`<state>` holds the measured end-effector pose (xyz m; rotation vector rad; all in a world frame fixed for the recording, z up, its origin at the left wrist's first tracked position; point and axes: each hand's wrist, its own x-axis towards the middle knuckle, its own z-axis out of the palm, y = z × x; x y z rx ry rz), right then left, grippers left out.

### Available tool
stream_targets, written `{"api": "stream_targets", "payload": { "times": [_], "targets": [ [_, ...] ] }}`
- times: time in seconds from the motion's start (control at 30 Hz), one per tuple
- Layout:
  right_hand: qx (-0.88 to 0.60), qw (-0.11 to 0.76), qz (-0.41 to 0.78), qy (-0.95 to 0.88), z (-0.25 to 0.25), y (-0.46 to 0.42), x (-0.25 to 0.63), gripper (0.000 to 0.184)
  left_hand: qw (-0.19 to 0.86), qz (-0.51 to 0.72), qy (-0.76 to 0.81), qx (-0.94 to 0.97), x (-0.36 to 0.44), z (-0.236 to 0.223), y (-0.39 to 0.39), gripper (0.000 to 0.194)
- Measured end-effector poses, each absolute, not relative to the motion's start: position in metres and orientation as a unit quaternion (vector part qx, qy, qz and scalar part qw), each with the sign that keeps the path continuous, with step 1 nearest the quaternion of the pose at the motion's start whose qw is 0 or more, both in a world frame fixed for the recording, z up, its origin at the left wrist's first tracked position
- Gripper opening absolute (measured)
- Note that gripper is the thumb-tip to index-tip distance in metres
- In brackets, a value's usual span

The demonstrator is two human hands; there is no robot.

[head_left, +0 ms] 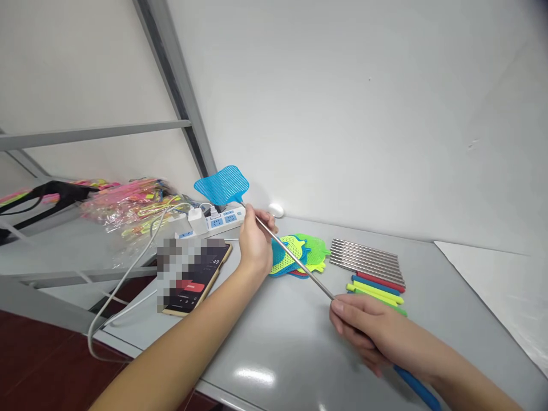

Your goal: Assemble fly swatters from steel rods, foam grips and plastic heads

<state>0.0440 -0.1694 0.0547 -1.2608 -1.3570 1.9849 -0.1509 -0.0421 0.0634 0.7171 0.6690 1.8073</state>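
A fly swatter with a blue perforated head (225,185), a thin metal rod and a blue handle (417,388) is held slantwise above the table by both hands. My left hand (256,242) is closed around the rod just below the head. Lower down, my right hand (363,328) grips the rod, and the blue handle shows beyond that wrist. Behind the rod lies a pile of swatter heads (285,260) in yellow, green, blue and red. Several metal rods (363,260) lie side by side at the right. Coloured handles (377,291) are laid in front of them.
A phone (201,279), partly blurred out, lies left of my left arm. Behind it is a power strip (220,221) with plugs and white cables (128,279). Plastic-wrapped bundles (137,200) fill a metal shelf at left. A white sheet (496,285) lies at right.
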Motion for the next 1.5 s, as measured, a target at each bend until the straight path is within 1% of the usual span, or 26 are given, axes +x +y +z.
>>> {"api": "stream_targets", "payload": {
  "times": [0.07, 0.17, 0.23, 0.3, 0.4, 0.57, 0.77, 1.03, 1.1, 1.23, 1.3, 1.5],
  "targets": [
    [-0.494, 0.207, 0.653, -0.535, 0.062, -0.17, 0.048, 0.04, 0.511, 0.72, 0.288, 0.369, -0.141, 0.058, -0.055, 0.041],
    [-0.531, 0.218, 0.547, -0.61, 0.065, -0.172, 0.049, 0.043, 0.523, 0.611, 0.292, 0.518, -0.121, 0.045, -0.083, 0.04],
    [-0.539, 0.226, 0.483, -0.652, 0.063, -0.173, 0.048, 0.042, 0.536, 0.555, 0.283, 0.57, -0.111, 0.037, -0.1, 0.046],
    [-0.543, 0.227, 0.44, -0.678, 0.059, -0.172, 0.047, 0.042, 0.536, 0.527, 0.28, 0.597, -0.106, 0.032, -0.109, 0.05],
    [-0.548, 0.227, 0.411, -0.692, 0.055, -0.17, 0.043, 0.042, 0.508, 0.544, 0.29, 0.602, -0.106, 0.031, -0.11, 0.051],
    [-0.548, 0.232, 0.401, -0.696, 0.056, -0.168, 0.033, 0.043, 0.457, 0.599, 0.321, 0.573, -0.111, 0.035, -0.1, 0.052],
    [-0.582, 0.211, 0.372, -0.691, 0.059, -0.184, 0.037, 0.044, 0.436, 0.612, 0.32, 0.577, -0.113, 0.039, -0.098, 0.054],
    [-0.616, 0.272, 0.321, -0.666, 0.032, -0.235, 0.074, 0.035, 0.411, 0.663, 0.34, 0.526, -0.128, 0.047, -0.076, 0.052],
    [-0.64, 0.255, 0.283, -0.668, 0.026, -0.25, 0.084, 0.033, 0.409, 0.669, 0.341, 0.518, -0.13, 0.05, -0.073, 0.052],
    [-0.693, 0.154, 0.154, -0.688, 0.025, -0.273, 0.098, 0.03, 0.424, 0.66, 0.326, 0.528, -0.127, 0.054, -0.079, 0.052],
    [-0.705, 0.117, 0.087, -0.694, 0.026, -0.279, 0.104, 0.03, 0.436, 0.659, 0.323, 0.521, -0.125, 0.056, -0.083, 0.052],
    [-0.688, 0.103, -0.076, -0.715, 0.013, -0.293, 0.131, 0.026, 0.422, 0.689, 0.321, 0.494, -0.13, 0.06, -0.075, 0.047]
  ]
}}
